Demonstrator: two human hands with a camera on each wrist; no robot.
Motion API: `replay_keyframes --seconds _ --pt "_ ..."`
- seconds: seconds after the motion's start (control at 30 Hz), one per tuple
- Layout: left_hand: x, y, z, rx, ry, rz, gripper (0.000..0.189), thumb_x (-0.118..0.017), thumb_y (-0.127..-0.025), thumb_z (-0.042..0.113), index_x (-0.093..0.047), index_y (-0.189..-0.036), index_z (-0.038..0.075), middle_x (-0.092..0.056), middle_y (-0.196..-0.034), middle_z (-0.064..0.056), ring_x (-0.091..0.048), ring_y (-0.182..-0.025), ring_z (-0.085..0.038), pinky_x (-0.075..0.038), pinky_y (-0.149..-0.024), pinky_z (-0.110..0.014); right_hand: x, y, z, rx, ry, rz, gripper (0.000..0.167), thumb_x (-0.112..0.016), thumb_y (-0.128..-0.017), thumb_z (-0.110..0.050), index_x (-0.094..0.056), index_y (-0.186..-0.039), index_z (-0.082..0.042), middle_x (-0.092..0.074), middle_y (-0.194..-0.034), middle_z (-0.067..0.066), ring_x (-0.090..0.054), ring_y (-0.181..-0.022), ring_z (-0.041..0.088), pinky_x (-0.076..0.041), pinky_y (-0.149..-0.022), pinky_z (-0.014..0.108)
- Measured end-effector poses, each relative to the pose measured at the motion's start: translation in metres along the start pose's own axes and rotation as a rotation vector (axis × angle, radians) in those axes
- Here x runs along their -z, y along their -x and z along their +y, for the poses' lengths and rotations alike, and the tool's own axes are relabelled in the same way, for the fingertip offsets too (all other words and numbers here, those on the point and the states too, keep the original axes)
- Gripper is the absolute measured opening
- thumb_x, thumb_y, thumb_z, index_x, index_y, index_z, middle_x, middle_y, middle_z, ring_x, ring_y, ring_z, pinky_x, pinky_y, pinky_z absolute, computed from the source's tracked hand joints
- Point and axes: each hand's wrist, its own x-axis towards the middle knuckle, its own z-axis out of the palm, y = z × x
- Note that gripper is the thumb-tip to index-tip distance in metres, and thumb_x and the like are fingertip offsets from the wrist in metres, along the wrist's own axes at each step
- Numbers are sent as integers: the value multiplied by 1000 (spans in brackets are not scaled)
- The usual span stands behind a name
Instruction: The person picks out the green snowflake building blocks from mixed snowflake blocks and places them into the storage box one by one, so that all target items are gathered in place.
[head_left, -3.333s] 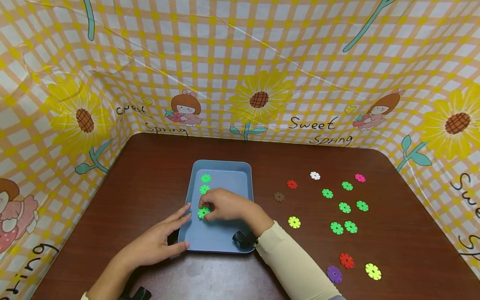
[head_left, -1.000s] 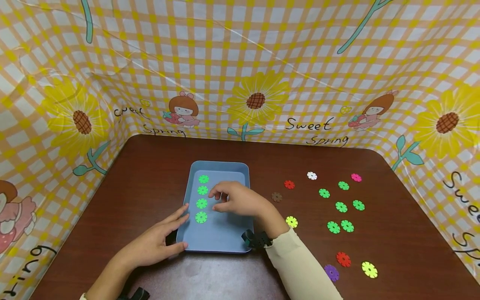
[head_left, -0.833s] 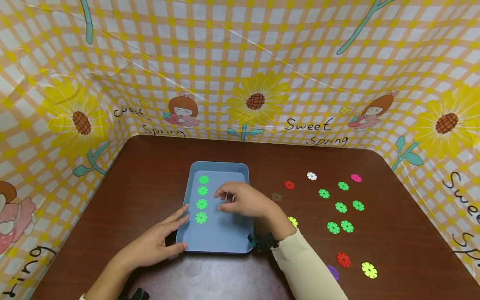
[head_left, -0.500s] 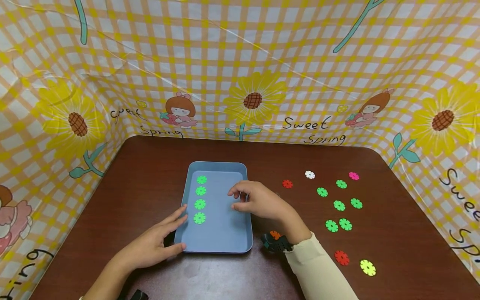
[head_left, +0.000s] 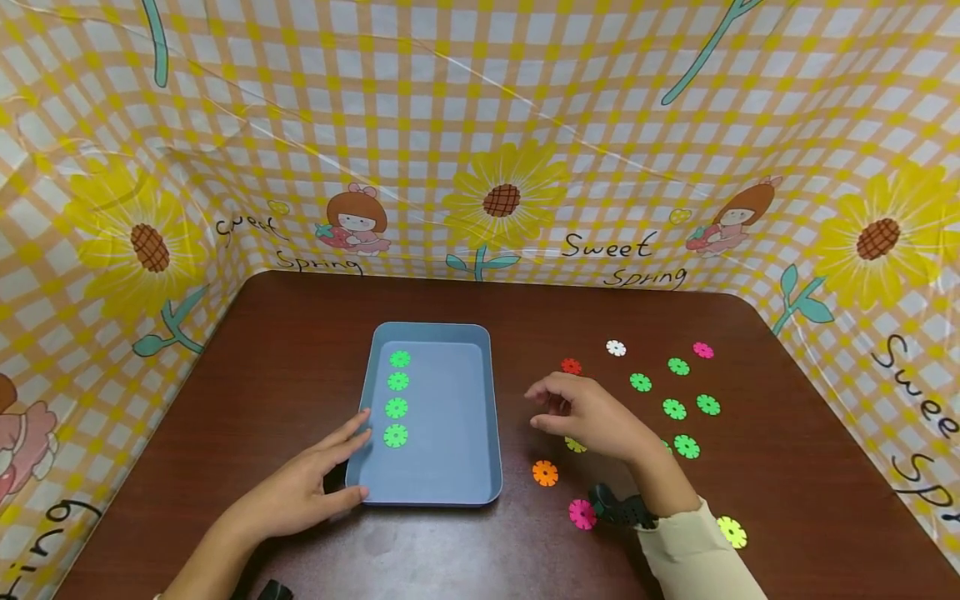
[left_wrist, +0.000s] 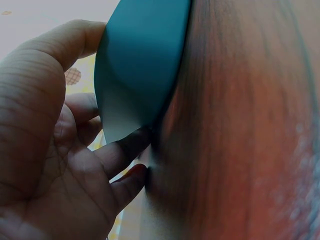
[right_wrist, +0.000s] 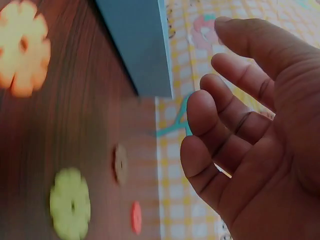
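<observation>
A blue-grey tray (head_left: 450,425) lies on the table, with several green notched plastic discs (head_left: 396,408) in a column along its left side. My left hand (head_left: 296,492) rests against the tray's left wall, fingers extended. In the left wrist view, the thumb and fingers of that hand (left_wrist: 65,150) touch the tray's side (left_wrist: 142,55). To the right of the tray, above the table, hovers my right hand (head_left: 592,414), loosely curled and holding nothing. Beneath it a yellow disc (head_left: 575,446) is partly hidden. The right wrist view shows the bare palm and relaxed fingers (right_wrist: 202,112).
Loose discs are scattered right of the tray: orange (head_left: 545,473), pink (head_left: 582,514), red (head_left: 572,367), white (head_left: 616,348), yellow (head_left: 732,532) and several green ones (head_left: 686,447). A brown disc (right_wrist: 120,164) shows in the right wrist view. Checked cloth (head_left: 420,125) hangs behind the table.
My right hand has let go of a green disc at the tray's left column and moved right, out over the table. Orange and pink discs are uncovered. My left hand stays at the tray.
</observation>
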Motion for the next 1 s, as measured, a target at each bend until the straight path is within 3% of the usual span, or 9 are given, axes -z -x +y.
replay_keyframes --seconds 0.23,0.57,1.0 --pt "0 0 0 10 0 -10 77 -67 -94 44 -37 -153 5 -15 -165 4 -22 -147 -18 -35 -108 -52 19 35 21 -31 43 79 24 -78 -87 -14 -67 -108 -18 -60 -92 -6 -55 -79 15 -48 -68 27" --pt "2 0 1 -19 -15 -2 76 -63 -96 47 -37 -153 4 -17 -165 0 -24 -147 -25 -34 -107 -55 40 82 50 -147 113 118 30 -77 -89 -21 -66 -115 -10 -65 -105 3 -56 -84 11 -49 -73 27" --pt "1 0 0 6 7 -7 77 -68 -94 43 -37 -153 4 -16 -165 2 -22 -147 -20 -34 -108 -54 56 109 76 -294 186 81 36 -77 -89 -28 -67 -118 -10 -67 -107 0 -59 -85 11 -49 -69 29"
